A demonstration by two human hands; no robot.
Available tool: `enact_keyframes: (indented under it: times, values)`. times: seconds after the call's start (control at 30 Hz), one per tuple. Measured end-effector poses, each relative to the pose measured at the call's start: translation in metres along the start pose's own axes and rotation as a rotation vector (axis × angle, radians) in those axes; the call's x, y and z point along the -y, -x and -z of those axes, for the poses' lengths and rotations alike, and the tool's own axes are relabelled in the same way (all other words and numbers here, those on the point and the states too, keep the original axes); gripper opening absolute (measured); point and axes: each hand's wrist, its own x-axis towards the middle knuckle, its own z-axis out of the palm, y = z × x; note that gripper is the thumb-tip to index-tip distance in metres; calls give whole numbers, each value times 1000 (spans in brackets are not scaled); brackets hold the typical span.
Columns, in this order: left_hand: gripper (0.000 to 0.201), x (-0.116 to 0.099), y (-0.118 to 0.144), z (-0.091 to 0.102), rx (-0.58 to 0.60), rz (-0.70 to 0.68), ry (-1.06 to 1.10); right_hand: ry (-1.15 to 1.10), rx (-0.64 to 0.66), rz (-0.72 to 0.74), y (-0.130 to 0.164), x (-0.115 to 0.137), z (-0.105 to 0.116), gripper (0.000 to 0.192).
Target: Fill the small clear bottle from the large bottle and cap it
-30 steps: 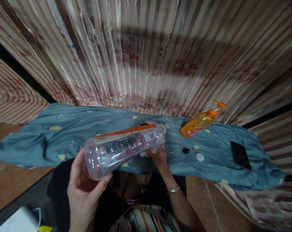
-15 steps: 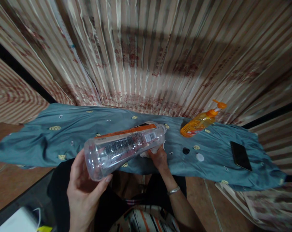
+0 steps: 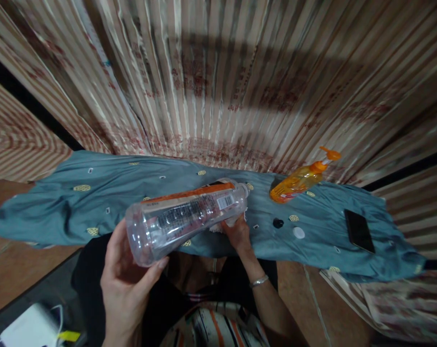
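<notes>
head cam view, quick count: one clear plastic bottle [image 3: 185,217], one orange pump dispenser [image 3: 302,178], one dark phone [image 3: 359,231], two small caps on the cloth, a black cap [image 3: 278,223] and a white cap [image 3: 298,233], right next to each other. all of that sits on one blue-grey patterned cloth [image 3: 95,202] with a striped curtain [image 3: 218,82] behind it.

hard to see stuff: the bottle covers most of the right hand's fingers, and there's something pale and crumpled bunched at the bottle's neck that i honestly can't make out. bottom left has a white boxy thing cut off by the frame edge, blurry too.

hands: left hand [image 3: 126,282] is cupped around the bottle's base, thumb on one side and fingers curled up the other, holding it off the cloth and lying nearly sideways, mouth pointing right and away. right hand [image 3: 238,233] comes up from below, fingers closed around the neck end with that pale stuff, wrist bent, a thin bracelet [image 3: 259,281] on it.
</notes>
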Motion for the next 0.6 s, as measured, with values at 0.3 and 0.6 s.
enact_keyframes:
  times: [0.3, 0.6]
  values:
    - [97, 2, 0, 1, 4, 1, 3, 50, 13, -9, 1, -1, -1, 72]
    - [101, -9, 4, -3, 5, 15, 4, -16, 55, -52, 0, 9, 7, 65]
